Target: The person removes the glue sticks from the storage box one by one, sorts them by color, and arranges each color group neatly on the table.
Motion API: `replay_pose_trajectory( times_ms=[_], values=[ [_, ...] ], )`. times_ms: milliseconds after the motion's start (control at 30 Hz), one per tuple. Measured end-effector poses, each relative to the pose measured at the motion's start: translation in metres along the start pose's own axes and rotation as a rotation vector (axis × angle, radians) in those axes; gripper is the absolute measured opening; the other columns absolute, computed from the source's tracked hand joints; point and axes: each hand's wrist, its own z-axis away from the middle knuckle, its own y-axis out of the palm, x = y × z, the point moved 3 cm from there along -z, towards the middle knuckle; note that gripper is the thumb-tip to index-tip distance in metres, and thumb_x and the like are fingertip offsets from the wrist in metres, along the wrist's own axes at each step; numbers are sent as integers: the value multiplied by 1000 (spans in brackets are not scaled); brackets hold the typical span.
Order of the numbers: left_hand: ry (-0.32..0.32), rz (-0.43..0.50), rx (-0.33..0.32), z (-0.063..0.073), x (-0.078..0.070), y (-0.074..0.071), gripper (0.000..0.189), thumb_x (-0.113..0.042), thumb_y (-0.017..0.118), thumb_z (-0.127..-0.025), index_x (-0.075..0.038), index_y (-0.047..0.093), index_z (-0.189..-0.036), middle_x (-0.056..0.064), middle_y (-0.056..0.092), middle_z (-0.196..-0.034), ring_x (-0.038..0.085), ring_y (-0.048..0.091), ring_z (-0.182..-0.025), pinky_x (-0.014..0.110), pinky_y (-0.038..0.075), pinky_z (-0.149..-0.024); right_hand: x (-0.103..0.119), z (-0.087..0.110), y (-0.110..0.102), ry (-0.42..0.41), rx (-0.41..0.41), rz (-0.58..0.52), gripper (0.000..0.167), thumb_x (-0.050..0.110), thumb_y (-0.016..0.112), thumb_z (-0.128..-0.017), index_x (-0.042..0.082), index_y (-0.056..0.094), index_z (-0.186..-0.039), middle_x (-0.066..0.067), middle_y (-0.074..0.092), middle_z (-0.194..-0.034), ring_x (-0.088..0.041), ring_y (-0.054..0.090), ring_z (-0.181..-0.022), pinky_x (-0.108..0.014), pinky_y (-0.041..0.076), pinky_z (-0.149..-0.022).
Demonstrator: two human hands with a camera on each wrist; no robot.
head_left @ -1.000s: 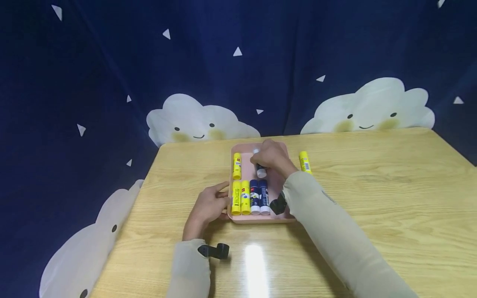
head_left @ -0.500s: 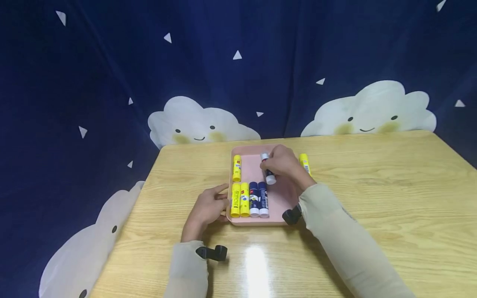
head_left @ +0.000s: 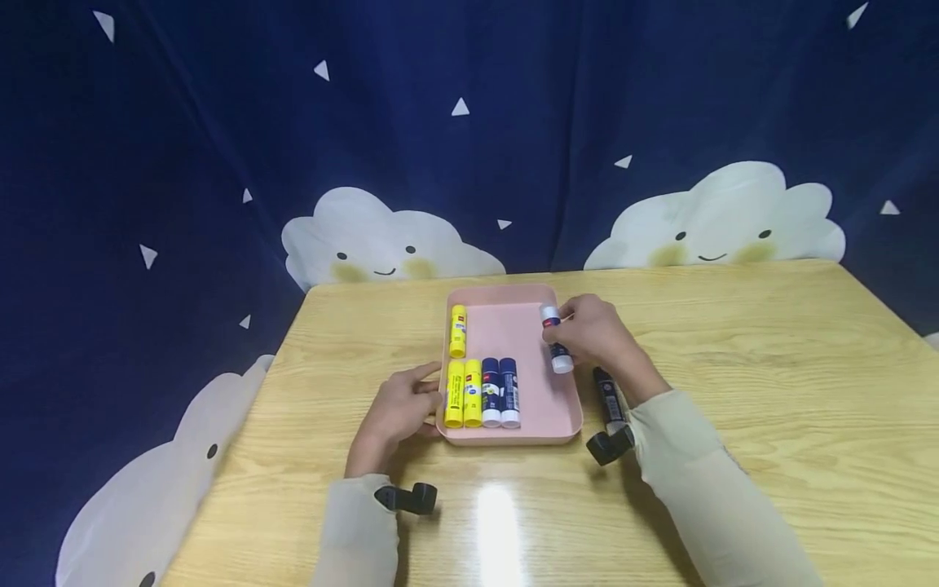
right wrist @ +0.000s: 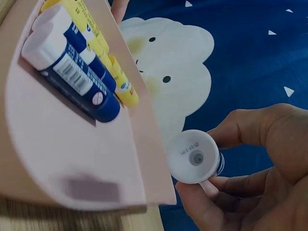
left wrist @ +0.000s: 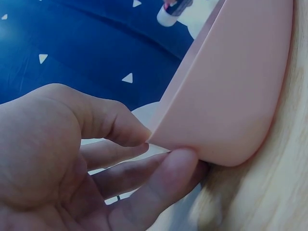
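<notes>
My right hand (head_left: 597, 333) pinches a dark blue glue stick (head_left: 557, 342) with white ends, tilted over the tray's right wall. In the right wrist view, the hollow white end of this glue stick (right wrist: 192, 159) faces the camera, between thumb and fingers. My left hand (head_left: 396, 412) touches the left side of the pink tray (head_left: 543, 408) from outside, and its fingertips (left wrist: 180, 161) rest at the rim and wall. Inside the tray lie two yellow glue sticks (head_left: 464, 395), two dark blue glue sticks (head_left: 500, 393) beside them, and one yellow glue stick (head_left: 458, 330) behind.
A dark glue stick (head_left: 610, 399) lies on the wooden table (head_left: 770, 367) right of the tray, partly under my right wrist. A navy curtain (head_left: 411, 106) with white clouds hangs behind the table's back edge.
My right hand has carried the glue stick rightward from the tray's middle to its right wall. The hand now hides the yellow glue stick on the table, and a dark one shows. The left hand stays.
</notes>
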Motion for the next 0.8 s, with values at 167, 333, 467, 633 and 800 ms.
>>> replay_pose_trajectory(
  times_ms=[167, 333, 467, 633, 800],
  values=[
    [-1, -10, -6, -1, -1, -1, 59, -5, 59, -91, -14, 51, -148, 20, 62, -130, 25, 68, -91, 33, 61, -60, -9, 6, -9, 4, 9, -19, 48, 16, 70, -86, -12, 58, -123, -27, 62, -108, -26, 67, -79, -34, 62, -63],
    [-5, -15, -8, -1, 1, -1, 59, -5, 60, -92, -14, 50, -149, 19, 61, -131, 24, 67, -93, 33, 61, -61, -19, 13, -16, -17, 6, 9, 55, 18, 71, -85, -14, 55, -127, -29, 61, -113, -25, 67, -79, -32, 61, -62],
    [1, -26, -12, 0, 1, -1, 59, -6, 59, -91, -14, 50, -149, 18, 62, -131, 24, 67, -93, 33, 61, -61, -27, 20, -22, -20, -10, 50, 57, 21, 72, -84, -12, 57, -126, -26, 63, -110, -23, 66, -77, -31, 60, -63],
    [-2, -37, -20, 0, 1, 0, 60, -5, 59, -90, -15, 51, -148, 17, 62, -130, 23, 67, -91, 32, 61, -61, -35, 29, -31, -35, -33, 76, 56, 22, 73, -82, -13, 58, -124, -24, 63, -108, -22, 64, -77, -29, 57, -63],
    [-4, -40, -23, 0, 2, 0, 60, -6, 59, -90, -15, 50, -148, 18, 62, -130, 23, 67, -90, 32, 61, -61, -46, 34, -36, -29, -36, 79, 60, 23, 75, -81, -14, 57, -125, -23, 64, -105, -23, 64, -78, -30, 57, -63]
  ],
)
